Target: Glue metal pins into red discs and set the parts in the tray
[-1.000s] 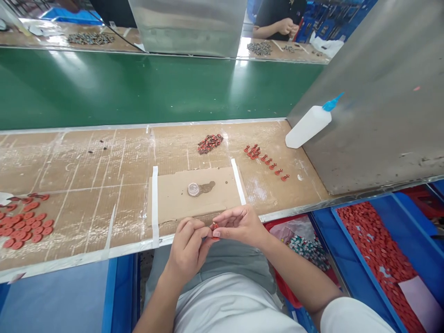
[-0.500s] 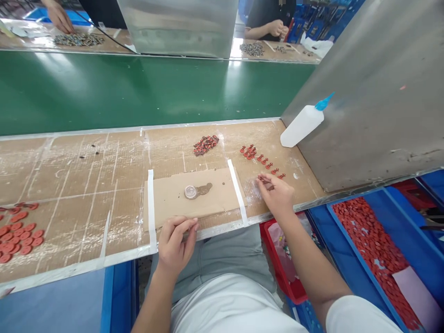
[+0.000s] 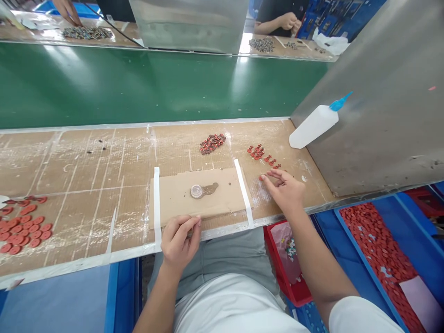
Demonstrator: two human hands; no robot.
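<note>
My left hand [image 3: 181,240] is at the front edge of the cardboard sheet [image 3: 173,192], thumb and fingertips pinched together; anything between them is too small to name. To the right of the taped sheet, my right hand [image 3: 287,190] hovers low with thumb and fingers apart. Just at its thumb tip is a small red piece [image 3: 261,177] on the table. Beyond that hand stand several red discs with dark stems [image 3: 256,151], some in a slanting row. A small clear round dish [image 3: 196,191] sits on the sheet by a wet brown stain.
A pile of small red-and-dark parts [image 3: 212,143] lies behind the sheet. Red discs [image 3: 26,231] are spread at left. A white bottle with a blue nozzle [image 3: 314,127] leans on the metal panel [image 3: 381,115]. Bins of red parts [image 3: 385,259] stand at right. Co-workers' hands [image 3: 289,21] show across the green belt [image 3: 173,88].
My right hand's thumb and fingers have parted, with the red piece now beside the thumb. My left hand keeps its pinch. The view has shifted slightly.
</note>
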